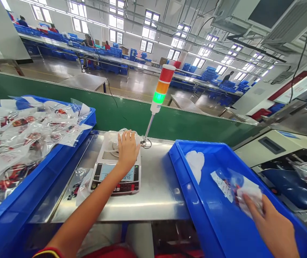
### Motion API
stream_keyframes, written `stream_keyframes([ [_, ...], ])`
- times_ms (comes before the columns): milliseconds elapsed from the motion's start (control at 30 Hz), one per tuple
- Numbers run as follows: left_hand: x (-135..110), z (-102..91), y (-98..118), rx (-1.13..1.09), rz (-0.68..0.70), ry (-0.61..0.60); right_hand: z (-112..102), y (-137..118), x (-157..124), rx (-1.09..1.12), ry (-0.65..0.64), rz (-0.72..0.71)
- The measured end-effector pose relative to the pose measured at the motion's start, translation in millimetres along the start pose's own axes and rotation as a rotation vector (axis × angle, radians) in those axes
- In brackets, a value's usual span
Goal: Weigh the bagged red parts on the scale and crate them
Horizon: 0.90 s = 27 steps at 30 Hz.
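Observation:
My left hand (pixel 128 148) lies palm down over the pan of a white digital scale (pixel 96 186), its fingers stretched out and slightly apart. Beneath and around them shows a clear plastic bag (pixel 115 145); its contents are mostly covered. Digits glow on the scale's display, partly blocked by my forearm. Over a blue bin (pixel 200 200) on the right, my right hand (pixel 275 218) pinches a clear plastic bag (pixel 246 193) with white paper and small red parts inside. A printed white label (pixel 222 186) shows at that bag's left side.
Another blue bin (pixel 70 157) at the left is heaped with bagged red parts (pixel 32 138). One bag (pixel 75 188) lies left of the scale. A signal tower (pixel 161 89) glows green behind it. White material (pixel 195 165) sits inside the right bin. A beige machine (pixel 279 143) stands far right.

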<state>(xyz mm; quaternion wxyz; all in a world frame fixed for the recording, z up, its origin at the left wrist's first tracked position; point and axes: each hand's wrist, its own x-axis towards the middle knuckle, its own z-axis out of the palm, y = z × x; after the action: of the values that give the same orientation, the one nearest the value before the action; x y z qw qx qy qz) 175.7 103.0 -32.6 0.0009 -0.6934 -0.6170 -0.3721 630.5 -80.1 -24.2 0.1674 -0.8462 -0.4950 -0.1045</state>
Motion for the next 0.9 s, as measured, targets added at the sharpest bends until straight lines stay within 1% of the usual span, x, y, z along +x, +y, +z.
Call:
stream_keyframes([
  [67, 4, 2.3, 2, -0.004, -0.032, -0.009, -19, -73, -2, 0.186, 0.044, -0.081],
  [100, 6, -0.3, 1, -0.01, -0.035, -0.016, -26, -110, -2, 0.286, 0.053, -0.12],
  [167, 10, -13.5, -2, -0.051, -0.057, 0.022, -31, -180, 0, 0.493, 0.034, -0.256],
  [200, 12, -24.2, -5, -0.095, -0.087, 0.081, -29, -214, 2, 0.585, 0.013, -0.354],
  [233, 12, -37.6, -9, -0.157, -0.126, 0.166, -24, -245, 3, 0.655, -0.011, -0.473],
  [300, 10, -71.2, -21, -0.294, -0.205, 0.393, -7, -304, 4, 0.702, -0.064, -0.724],
  [367, 6, -110.4, -39, -0.341, -0.242, 0.614, 15, -353, -1, 0.635, -0.137, -0.927],
  [400, 3, -130.4, -51, -0.302, -0.243, 0.698, 25, -371, -5, 0.582, -0.185, -1.004],
  [433, 0, -149.8, -65, -0.215, -0.241, 0.782, 33, -385, -10, 0.537, -0.236, -1.069],
  [467, -3, -167.8, -79, -0.107, -0.24, 0.804, 40, -393, -15, 0.51, -0.282, -1.126],
  [500, -7, -183.8, -93, 0.013, -0.254, 0.853, 45, -395, -17, 0.507, -0.313, -1.172],
  [533, -11, -197.3, -106, 0.119, -0.277, 0.822, 48, -389, -17, 0.526, -0.324, -1.197],
  [567, -15, -207.9, -118, 0.198, -0.304, 0.768, 50, -376, -13, 0.559, -0.31, -1.193],
  [600, -20, -215.1, -126, 0.249, -0.329, 0.712, 52, -356, -5, 0.593, -0.272, -1.152],
  [633, -24, -218.9, -132, 0.268, -0.348, 0.644, 55, -330, 8, 0.615, -0.209, -1.074],
  [667, -29, -219.2, -134, 0.263, -0.358, 0.604, 59, -297, 23, 0.613, -0.134, -0.965],
  [733, -37, -210.4, -130, 0.211, -0.343, 0.549, 71, -219, 56, 0.528, 0.04, -0.683],
  [800, -44, -192.5, -117, 0.131, -0.293, 0.474, 89, -134, 81, 0.329, 0.138, -0.376],
  [833, -47, -181.8, -109, 0.082, -0.255, 0.415, 98, -94, 87, 0.225, 0.113, -0.258],
  [900, -53, -160.0, -92, -0.018, -0.174, 0.283, 117, -23, 85, 0.082, 0.03, -0.043],
])
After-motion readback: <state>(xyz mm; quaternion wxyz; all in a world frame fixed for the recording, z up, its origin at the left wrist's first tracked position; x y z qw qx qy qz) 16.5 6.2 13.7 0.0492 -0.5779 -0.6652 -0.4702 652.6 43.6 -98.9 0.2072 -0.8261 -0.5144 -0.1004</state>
